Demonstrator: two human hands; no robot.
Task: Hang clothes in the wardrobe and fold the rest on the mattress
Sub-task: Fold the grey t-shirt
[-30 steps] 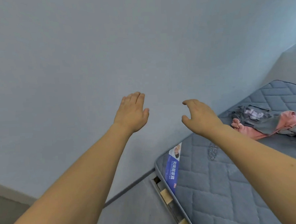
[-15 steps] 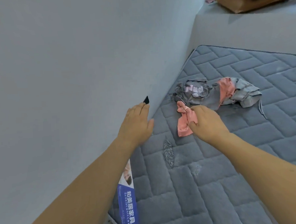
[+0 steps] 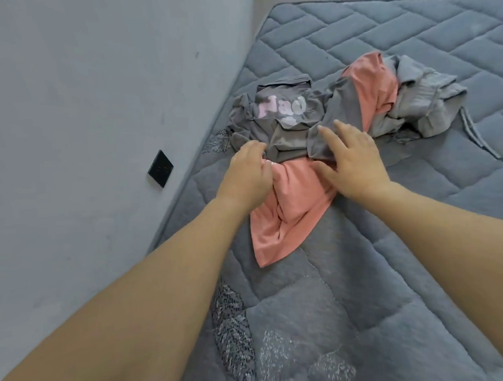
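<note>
Both hands now reach the pile: left hand fingers curled on pink garment, right hand fingers spread flat. Soft, light; probably best gripped at hem.

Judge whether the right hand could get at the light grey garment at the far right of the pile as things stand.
Probably yes. The right hand lies open on the dark grey shirt, and the light grey garment lies uncovered just beyond it on the mattress, with nothing between.

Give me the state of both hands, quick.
Left hand: fingers curled, gripping the pink garment at its upper edge.
Right hand: open, fingers straight, resting on the grey garment.
</note>
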